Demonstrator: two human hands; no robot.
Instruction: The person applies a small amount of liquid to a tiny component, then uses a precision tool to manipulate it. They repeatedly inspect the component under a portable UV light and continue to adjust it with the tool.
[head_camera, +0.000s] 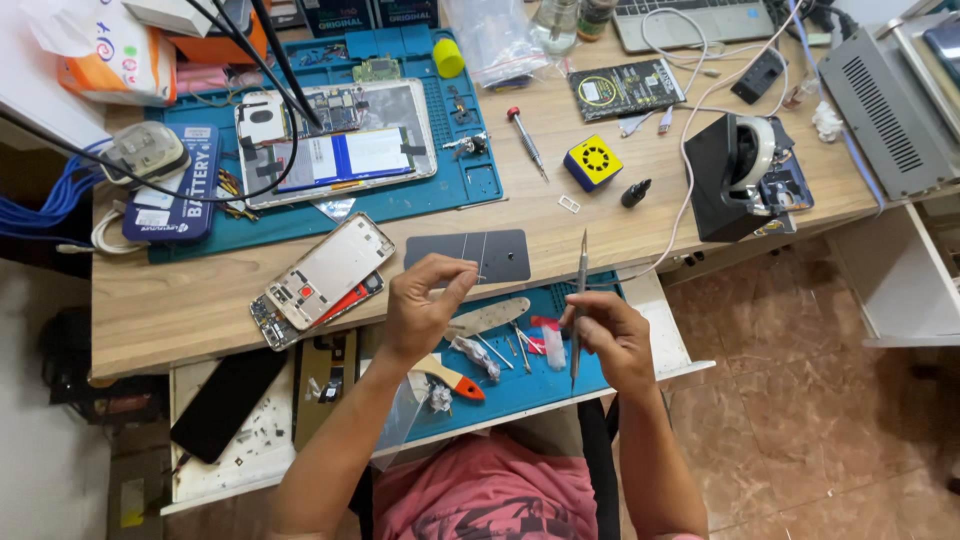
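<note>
Two bare hands hover over the blue rubbery mat (560, 375). Left hand (420, 305) pinches something too tiny to identify between thumb and forefinger; right hand (605, 335) grips slim metal tweezers (579, 300), pointing far, near the dark flat rectangular panel (468, 256).

Bright, even daylight-type light, prob. from upper left; top-left corner nr the white wall blows out; soft short shadows under the left hand (425, 305) and right hand (610, 335), falling down-right onto the blue mat (520, 385); mild glare on the opened tablet (335, 140) and on the glossy floor tiles (800, 400); wide-angle lens bends the bench edge (180, 360) and stretches things twd the corners; centre sharp, small parts legible; edges slightly soft; no motion blur on the hands; colours saturated, contrast moderate.
</note>
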